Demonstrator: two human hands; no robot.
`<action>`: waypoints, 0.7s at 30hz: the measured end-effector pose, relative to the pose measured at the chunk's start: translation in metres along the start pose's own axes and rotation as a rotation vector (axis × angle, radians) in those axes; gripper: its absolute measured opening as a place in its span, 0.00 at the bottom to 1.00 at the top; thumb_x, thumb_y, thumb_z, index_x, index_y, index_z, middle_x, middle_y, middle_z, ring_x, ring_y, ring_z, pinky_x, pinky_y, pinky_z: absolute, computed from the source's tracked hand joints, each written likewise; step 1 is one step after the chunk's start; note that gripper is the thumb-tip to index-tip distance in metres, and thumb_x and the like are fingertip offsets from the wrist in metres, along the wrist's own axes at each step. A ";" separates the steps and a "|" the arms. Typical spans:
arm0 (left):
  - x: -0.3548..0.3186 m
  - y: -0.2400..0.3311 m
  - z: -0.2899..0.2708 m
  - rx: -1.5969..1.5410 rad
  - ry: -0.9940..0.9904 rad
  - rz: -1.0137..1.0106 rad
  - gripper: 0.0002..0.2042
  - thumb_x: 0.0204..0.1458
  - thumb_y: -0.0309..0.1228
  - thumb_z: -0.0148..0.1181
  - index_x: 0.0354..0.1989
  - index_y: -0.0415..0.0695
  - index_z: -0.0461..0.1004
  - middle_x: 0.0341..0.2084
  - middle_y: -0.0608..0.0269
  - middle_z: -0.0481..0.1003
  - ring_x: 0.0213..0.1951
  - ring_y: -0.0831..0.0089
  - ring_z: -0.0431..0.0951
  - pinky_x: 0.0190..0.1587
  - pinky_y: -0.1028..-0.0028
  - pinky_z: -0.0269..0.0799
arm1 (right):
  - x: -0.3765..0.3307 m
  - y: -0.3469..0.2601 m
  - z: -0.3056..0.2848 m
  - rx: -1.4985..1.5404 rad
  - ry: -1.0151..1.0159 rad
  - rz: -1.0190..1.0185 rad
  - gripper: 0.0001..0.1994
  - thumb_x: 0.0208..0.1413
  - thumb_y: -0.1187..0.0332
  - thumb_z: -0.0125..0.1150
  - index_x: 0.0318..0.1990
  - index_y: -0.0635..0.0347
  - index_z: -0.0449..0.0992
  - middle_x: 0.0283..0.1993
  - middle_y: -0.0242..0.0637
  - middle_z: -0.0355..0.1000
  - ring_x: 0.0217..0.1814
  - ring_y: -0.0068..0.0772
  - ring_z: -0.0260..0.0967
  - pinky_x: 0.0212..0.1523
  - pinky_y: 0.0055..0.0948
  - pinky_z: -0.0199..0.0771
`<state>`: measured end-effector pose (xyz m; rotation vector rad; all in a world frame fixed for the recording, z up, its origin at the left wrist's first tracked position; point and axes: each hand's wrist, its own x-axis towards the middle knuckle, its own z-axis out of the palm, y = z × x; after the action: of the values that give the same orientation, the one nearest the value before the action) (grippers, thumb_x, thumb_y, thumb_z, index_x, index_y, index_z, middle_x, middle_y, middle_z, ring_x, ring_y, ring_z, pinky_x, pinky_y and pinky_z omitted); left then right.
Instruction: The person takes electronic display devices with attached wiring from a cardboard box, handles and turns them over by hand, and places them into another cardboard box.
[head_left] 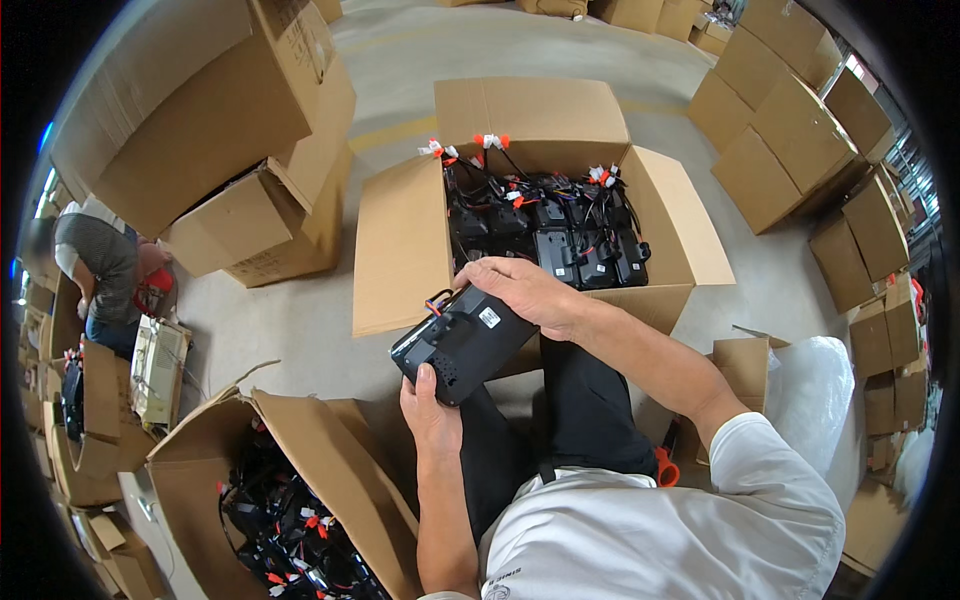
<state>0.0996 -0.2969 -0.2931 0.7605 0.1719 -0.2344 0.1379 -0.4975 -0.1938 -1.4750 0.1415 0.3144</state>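
Observation:
A black plastic electronic unit [470, 345] with a white label, a patch of small holes and a short cable is held above my lap. My left hand [432, 410] grips its lower left end, thumb on top. Across its upper right end lies my right hand [525, 295], fingers wrapped over the edge. Just beyond stands an open cardboard box [660, 290] holding several similar black units [595, 262], with wires and red and white connectors on top. Another open box [330, 450] at the lower left holds more black units with cables [290, 520].
Tall cartons [250, 110] stand at the far left, stacked boxes [790, 120] at the right. A person [105, 265] bends over beside a pale machine [160, 370] at the left. Clear plastic wrap [815, 390] and an orange-red object [666, 467] are near my right side.

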 end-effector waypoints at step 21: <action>-0.006 -0.017 0.012 0.616 -0.055 0.284 0.26 0.62 0.39 0.57 0.61 0.32 0.61 0.49 0.54 0.71 0.51 0.73 0.71 0.56 0.73 0.67 | -0.002 0.071 -0.018 0.172 0.177 0.066 0.15 0.67 0.55 0.51 0.46 0.56 0.76 0.40 0.28 0.73 0.41 0.21 0.70 0.45 0.26 0.73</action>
<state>0.0904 -0.3162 -0.2940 1.3754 -0.0686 -0.0321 0.1165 -0.5112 -0.2629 -1.3284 0.3516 0.2184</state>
